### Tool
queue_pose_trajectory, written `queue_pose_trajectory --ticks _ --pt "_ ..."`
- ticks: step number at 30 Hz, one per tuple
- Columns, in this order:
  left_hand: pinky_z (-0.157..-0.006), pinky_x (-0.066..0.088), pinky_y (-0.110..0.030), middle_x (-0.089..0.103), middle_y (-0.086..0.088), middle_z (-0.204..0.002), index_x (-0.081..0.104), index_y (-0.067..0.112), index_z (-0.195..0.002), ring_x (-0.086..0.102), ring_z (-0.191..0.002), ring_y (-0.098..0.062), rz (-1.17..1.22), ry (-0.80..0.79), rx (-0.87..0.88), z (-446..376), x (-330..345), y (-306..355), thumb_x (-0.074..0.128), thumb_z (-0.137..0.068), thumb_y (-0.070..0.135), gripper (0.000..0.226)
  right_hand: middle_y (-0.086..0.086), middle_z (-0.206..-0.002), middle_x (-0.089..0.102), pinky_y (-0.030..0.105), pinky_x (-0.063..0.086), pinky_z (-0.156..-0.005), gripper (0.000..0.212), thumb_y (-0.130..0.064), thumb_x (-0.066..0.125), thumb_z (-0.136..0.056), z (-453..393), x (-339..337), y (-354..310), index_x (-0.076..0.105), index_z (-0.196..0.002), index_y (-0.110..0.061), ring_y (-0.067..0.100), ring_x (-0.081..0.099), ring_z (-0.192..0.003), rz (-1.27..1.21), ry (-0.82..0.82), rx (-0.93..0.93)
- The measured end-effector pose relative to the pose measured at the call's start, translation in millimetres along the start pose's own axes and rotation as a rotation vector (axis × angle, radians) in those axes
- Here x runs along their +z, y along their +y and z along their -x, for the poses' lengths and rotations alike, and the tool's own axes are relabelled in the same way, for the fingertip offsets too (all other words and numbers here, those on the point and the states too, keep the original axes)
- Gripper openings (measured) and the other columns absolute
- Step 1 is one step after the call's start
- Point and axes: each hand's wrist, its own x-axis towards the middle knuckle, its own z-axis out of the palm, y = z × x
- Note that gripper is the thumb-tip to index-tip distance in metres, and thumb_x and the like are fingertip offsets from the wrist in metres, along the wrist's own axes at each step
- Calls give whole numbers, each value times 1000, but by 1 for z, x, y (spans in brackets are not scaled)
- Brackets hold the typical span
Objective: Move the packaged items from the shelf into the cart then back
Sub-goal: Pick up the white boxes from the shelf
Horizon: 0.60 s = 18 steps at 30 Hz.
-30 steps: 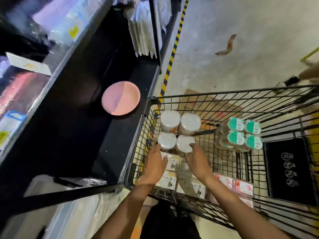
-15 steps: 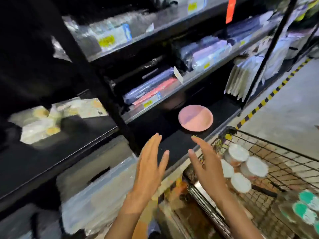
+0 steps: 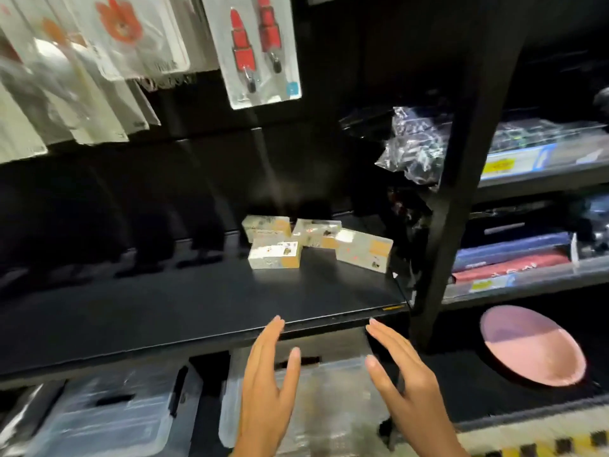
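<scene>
Several small clear boxes of playing cards (image 3: pixel 316 244) lie in a loose cluster toward the back right of a black shelf (image 3: pixel 197 311). My left hand (image 3: pixel 268 387) and my right hand (image 3: pixel 400 387) are raised side by side just below the shelf's front edge, palms facing each other, fingers straight, holding nothing. Both hands are well short of the boxes. The cart is out of view.
Hanging blister packs (image 3: pixel 260 44) fill the upper left. A black upright post (image 3: pixel 461 179) divides the shelving. Plastic-wrapped goods (image 3: pixel 412 143) sit by it. A pink round plate (image 3: pixel 530 344) lies on the low right shelf. Clear plastic bins (image 3: pixel 108 413) stand underneath.
The view has swung from the cart up and left to the shelf with the card boxes. Both empty hands left the cart and rose toward the shelf edge.
</scene>
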Motion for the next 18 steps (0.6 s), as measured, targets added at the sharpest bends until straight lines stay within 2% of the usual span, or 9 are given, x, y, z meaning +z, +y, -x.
queue_pose_trajectory --ticks 4,7,9,11,15,17,18 --pt "-102 21 0 37 29 -140 40 35 -137 32 -130 13 -58 11 9 -52 -22 -48 43 -91 54 50 -35 -137 41 3 27 -101 47 -53 52 -82 -47 48 -2 54 -127 -38 -8 38 -130 -2 -14 17" --pt "-106 23 -7 31 35 -139 36 39 -137 29 -129 16 -71 -13 -19 -93 -31 -74 47 -92 50 48 -42 -136 34 -2 24 -98 39 -40 60 -90 -79 76 3 50 -128 -42 -13 33 -130 38 -35 67" --pt "-107 24 -13 28 37 -136 33 42 -135 28 -127 14 -84 -51 -31 -119 -34 -85 49 -89 44 49 -40 -136 35 -2 24 -98 41 -38 61 -89 -96 91 7 51 -129 -40 -12 34 -130 59 -13 82" --pt "-105 25 -15 32 31 -136 33 42 -135 32 -127 8 -78 -71 -38 -144 -33 -92 52 -90 41 48 -35 -137 40 1 25 -100 41 -45 59 -89 -111 102 11 52 -129 -37 -12 35 -130 87 15 69" --pt "-111 28 -23 35 19 -143 33 31 -143 33 -134 -4 -76 -148 -81 -180 -22 -105 51 -93 41 54 -34 -133 42 3 28 -102 40 -33 64 -89 -137 115 17 47 -122 -48 -21 33 -124 65 38 152" --pt "-113 29 -26 36 13 -147 32 25 -145 34 -135 -7 -100 -157 -81 -197 -14 -111 51 -93 41 57 -34 -133 41 3 26 -101 40 -34 63 -90 -151 115 21 45 -122 -50 -19 34 -124 87 25 186" --pt "-112 28 -26 36 11 -148 32 23 -146 34 -135 -7 -110 -159 -82 -205 -11 -113 52 -94 40 58 -33 -133 41 8 26 -103 40 -36 62 -90 -157 113 23 45 -124 -48 -15 36 -125 94 23 203"
